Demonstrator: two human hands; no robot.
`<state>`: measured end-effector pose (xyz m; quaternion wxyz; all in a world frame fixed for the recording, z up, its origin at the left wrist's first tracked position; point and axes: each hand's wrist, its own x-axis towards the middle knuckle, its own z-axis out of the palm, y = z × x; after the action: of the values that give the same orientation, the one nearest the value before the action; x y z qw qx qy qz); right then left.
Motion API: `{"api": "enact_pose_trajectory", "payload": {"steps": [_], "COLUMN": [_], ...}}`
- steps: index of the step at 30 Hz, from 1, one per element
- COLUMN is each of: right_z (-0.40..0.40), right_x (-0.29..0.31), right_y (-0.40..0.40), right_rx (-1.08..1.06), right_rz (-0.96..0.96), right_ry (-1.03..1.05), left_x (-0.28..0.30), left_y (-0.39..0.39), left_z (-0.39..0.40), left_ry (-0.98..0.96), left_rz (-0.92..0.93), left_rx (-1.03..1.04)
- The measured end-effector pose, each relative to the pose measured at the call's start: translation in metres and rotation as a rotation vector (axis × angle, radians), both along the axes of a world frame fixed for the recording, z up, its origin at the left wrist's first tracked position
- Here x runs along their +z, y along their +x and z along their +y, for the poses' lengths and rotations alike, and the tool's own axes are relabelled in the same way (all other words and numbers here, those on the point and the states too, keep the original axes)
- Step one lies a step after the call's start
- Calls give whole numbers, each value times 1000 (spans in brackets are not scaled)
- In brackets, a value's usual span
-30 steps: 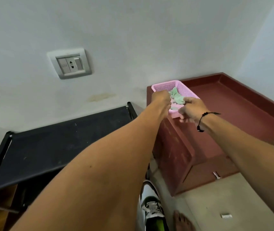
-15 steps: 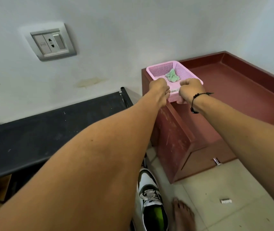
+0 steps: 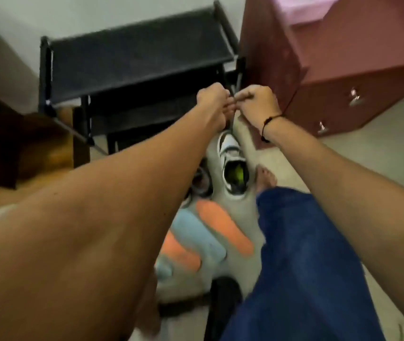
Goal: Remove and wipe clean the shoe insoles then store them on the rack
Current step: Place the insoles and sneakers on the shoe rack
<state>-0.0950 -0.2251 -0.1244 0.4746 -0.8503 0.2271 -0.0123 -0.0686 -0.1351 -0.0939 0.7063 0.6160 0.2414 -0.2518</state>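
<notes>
Both hands are held out above the floor just in front of the black shoe rack [image 3: 137, 55], the left hand [image 3: 212, 99] and right hand [image 3: 257, 100] almost touching, fingers curled in; the blur hides whether they hold anything. Below them, nearer the person than the rack, stands a white shoe [image 3: 233, 166] with a green lining. Nearer still, orange insoles [image 3: 223, 226] and blue insoles [image 3: 196, 232] lie overlapping on the floor.
</notes>
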Motion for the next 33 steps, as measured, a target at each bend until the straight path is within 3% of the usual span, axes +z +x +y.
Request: {"api": "enact_pose_trajectory", "payload": {"steps": [7, 15, 20, 24, 33], "right_z": [125, 198, 209, 208, 162], "right_x": [-53, -100, -158, -192, -278], "right_y": [-108, -178, -190, -194, -206], "right_rx": [291, 389, 509, 509, 401], "right_rz": [324, 568, 713, 842, 1098], "right_ry": [90, 96, -117, -284, -400], "left_x": [-51, -107, -149, -174, -287], "left_y": [-131, -239, -250, -237, -238], "left_z": [155, 256, 265, 248, 242], "left_ry": [-49, 58, 109, 165, 321], "left_rz": [178, 455, 589, 627, 760], "left_rx": [133, 393, 436, 329, 113]}}
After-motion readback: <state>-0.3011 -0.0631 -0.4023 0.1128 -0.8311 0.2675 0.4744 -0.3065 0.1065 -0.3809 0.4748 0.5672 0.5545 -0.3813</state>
